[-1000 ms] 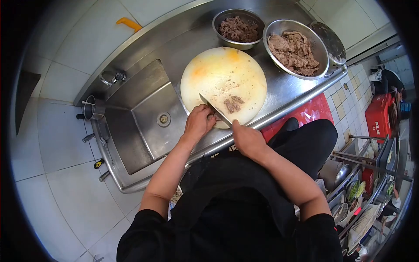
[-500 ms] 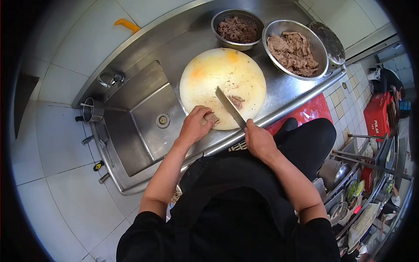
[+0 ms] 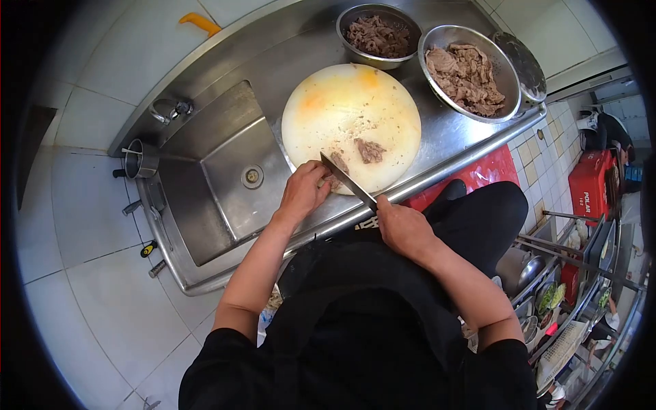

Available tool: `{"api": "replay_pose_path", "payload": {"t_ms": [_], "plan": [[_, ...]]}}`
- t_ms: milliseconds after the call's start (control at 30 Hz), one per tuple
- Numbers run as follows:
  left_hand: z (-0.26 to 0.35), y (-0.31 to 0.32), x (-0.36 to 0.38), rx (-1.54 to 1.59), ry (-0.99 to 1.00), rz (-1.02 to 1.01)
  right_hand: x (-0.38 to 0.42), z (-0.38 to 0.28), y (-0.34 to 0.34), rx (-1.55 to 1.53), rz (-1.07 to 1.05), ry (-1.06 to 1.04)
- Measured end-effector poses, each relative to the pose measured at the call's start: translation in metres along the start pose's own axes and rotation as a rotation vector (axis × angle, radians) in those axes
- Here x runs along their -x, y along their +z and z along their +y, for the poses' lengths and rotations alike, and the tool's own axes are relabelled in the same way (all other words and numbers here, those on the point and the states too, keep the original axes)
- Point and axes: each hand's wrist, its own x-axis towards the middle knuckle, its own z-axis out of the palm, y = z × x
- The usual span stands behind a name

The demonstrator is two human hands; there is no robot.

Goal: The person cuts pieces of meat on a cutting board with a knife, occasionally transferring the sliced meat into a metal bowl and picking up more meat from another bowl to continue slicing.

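My right hand (image 3: 406, 225) is wrapped round the handle of a knife (image 3: 350, 183), its blade pointing up and left across the near part of a round white cutting board (image 3: 335, 102). My left hand (image 3: 304, 193) has its fingers curled on a piece of cooked meat (image 3: 338, 162) at the board's near left edge. The blade lies over this meat, close beside the left fingertips, which partly hide it. A small heap of cut meat (image 3: 370, 151) sits to the right of the blade. Crumbs are scattered over the board.
Two metal bowls stand behind the board: a smaller bowl of meat (image 3: 380, 61) and a larger colander of meat (image 3: 502, 65). To the left lies a steel sink basin (image 3: 205, 205) with a tap (image 3: 171, 111). A small pot (image 3: 141, 158) is at the counter's left end.
The knife has moved left and down, from near the cut heap onto the meat at my left fingers. Meat now shows on the blade's far side. The view has shifted slightly.
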Motion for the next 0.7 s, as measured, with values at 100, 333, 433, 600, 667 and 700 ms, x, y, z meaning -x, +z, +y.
{"api": "replay_pose_path", "payload": {"t_ms": [100, 333, 433, 600, 667, 700], "plan": [[0.000, 0.001, 0.000, 0.001, -0.012, -0.009, -0.029, -0.001, 0.015, 0.014, -0.003, 0.003], [0.000, 0.008, 0.002, -0.046, 0.023, 0.064, -0.047, 0.003, 0.019, -0.029, 0.049, -0.043], [0.002, 0.015, 0.003, -0.050, -0.002, 0.110, -0.022, 0.021, 0.018, -0.053, 0.096, -0.012], [0.015, 0.016, 0.002, -0.039, -0.051, 0.203, -0.011, 0.018, 0.004, -0.038, 0.141, 0.065], [0.006, 0.010, 0.002, -0.041, -0.006, 0.168, -0.009, 0.011, 0.003, -0.054, 0.157, 0.028], [0.003, 0.007, 0.002, -0.043, 0.038, 0.136, -0.008, 0.007, 0.003, -0.049, 0.123, 0.010]]}}
